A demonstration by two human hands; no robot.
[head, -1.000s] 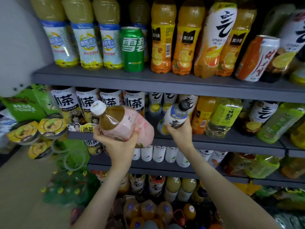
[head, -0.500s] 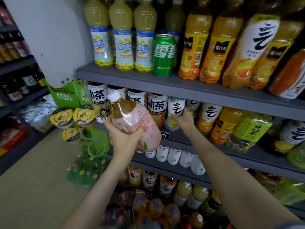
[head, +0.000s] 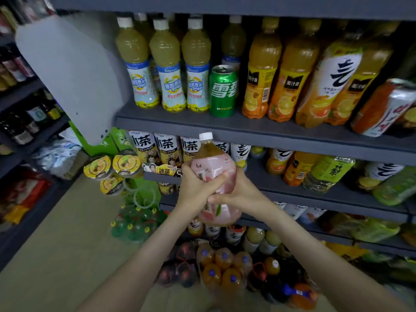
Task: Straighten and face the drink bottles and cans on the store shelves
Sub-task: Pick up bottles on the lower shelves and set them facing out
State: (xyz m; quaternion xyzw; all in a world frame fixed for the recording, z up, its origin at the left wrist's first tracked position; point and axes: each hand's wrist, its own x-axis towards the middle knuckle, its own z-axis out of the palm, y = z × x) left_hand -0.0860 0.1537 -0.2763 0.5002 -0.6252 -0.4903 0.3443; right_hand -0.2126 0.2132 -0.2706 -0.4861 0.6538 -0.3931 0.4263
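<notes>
- Pink-labelled bottle [head: 213, 167], white cap upward, is hanging in the air just in front of the middle shelf [head: 315, 198], resting on nothing.
- Left hand [head: 195, 188] is wrapping its fingers round the bottle's waist from the left.
- Right hand [head: 240, 194] is clasping the lower body from the right, thumb lying across the front. Two hands are probably steadying a heavy bottle while its label is being turned outward.
- Tea bottles [head: 144, 147] are standing in a faced row behind, suggesting a slot nearby.
- Green can [head: 222, 91] is standing upright among bottles on the upper shelf [head: 270, 136].
- Orange can [head: 382, 109] at far right is leaning, likely needing straightening.
</notes>
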